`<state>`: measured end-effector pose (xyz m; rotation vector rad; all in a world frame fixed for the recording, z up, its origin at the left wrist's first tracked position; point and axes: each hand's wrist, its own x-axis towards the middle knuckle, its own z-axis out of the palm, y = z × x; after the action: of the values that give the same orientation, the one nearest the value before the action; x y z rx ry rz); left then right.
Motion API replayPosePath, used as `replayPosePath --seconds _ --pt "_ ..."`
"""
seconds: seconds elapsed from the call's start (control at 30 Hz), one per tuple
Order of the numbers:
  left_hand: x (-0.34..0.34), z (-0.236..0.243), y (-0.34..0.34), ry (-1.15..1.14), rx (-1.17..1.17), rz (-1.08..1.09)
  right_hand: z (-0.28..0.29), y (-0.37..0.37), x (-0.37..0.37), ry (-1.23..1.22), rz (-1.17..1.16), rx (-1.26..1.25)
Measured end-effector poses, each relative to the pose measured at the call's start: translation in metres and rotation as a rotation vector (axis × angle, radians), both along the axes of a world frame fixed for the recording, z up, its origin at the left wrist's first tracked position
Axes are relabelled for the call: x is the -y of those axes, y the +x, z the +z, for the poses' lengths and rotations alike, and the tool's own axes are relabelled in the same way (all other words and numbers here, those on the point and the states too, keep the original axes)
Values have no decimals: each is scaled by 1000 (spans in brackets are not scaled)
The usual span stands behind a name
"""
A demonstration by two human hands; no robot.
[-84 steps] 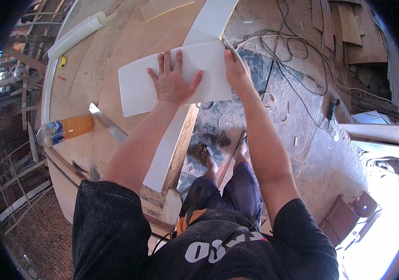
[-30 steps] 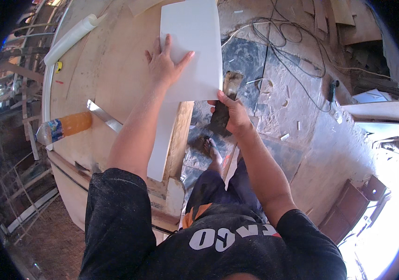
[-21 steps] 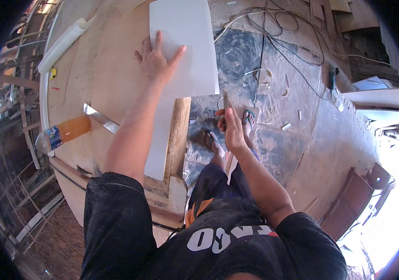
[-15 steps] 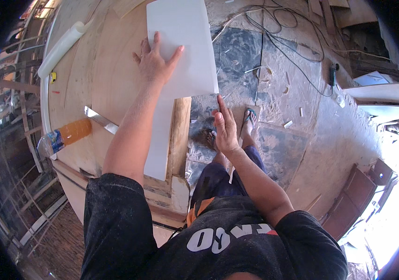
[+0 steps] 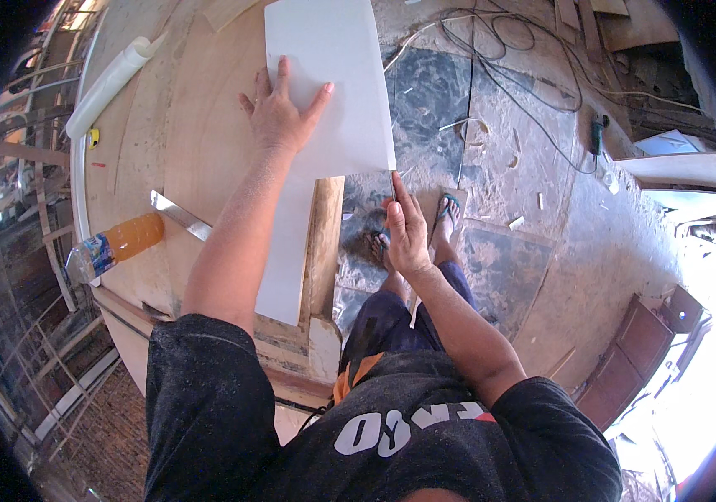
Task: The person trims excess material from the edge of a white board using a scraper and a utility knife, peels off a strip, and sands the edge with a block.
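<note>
A white L-shaped panel (image 5: 333, 125) lies on the wooden workbench (image 5: 182, 109), its wide part overhanging the right side. My left hand (image 5: 281, 117) rests spread and flat across the panel's left edge, fingers apart. At the panel's near right corner, my right hand (image 5: 409, 238) grips a slim, dark, blade-like tool (image 5: 393, 186), index finger stretched along it. The tool's tip meets the corner; most of the rest is hidden by my fingers. Left of my left forearm lies a flat metal strip (image 5: 181, 216), beside a bottle of orange liquid (image 5: 124, 244) on its side.
A white roll (image 5: 111, 88) and a yellow tape measure (image 5: 93, 138) lie along the bench's left side. Cables (image 5: 534, 71) coil over the dusty floor (image 5: 508, 259), with scattered offcuts. A brown cabinet-like box (image 5: 630, 360) stands at the right.
The panel and my right hand with the tool have shifted very slightly nearer to me. My left hand stays pressed on the panel.
</note>
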<state>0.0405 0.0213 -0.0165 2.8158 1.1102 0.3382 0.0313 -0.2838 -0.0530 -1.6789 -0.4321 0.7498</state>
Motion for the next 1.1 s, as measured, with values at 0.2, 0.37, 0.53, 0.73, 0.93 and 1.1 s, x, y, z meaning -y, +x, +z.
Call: replayPosePath --seconds 0.2,0.37,0.53,0.73,0.93,1.1 --pt "-2 -2 -1 9 41 -28 12 5 -4 -30 -12 -47" --pt "-2 -3 -3 11 84 -48 26 19 -20 -82 -11 -85" --pt "-1 1 -1 1 50 -46 23 37 -40 -106 -18 -99" --pt "0 2 -1 16 54 -47 19 68 -77 31 -71 -78" --pt "3 6 -1 20 57 -35 23 115 -126 100 -86 -30" --pt "2 8 -1 10 9 -28 23 144 -156 -48 -69 -5"
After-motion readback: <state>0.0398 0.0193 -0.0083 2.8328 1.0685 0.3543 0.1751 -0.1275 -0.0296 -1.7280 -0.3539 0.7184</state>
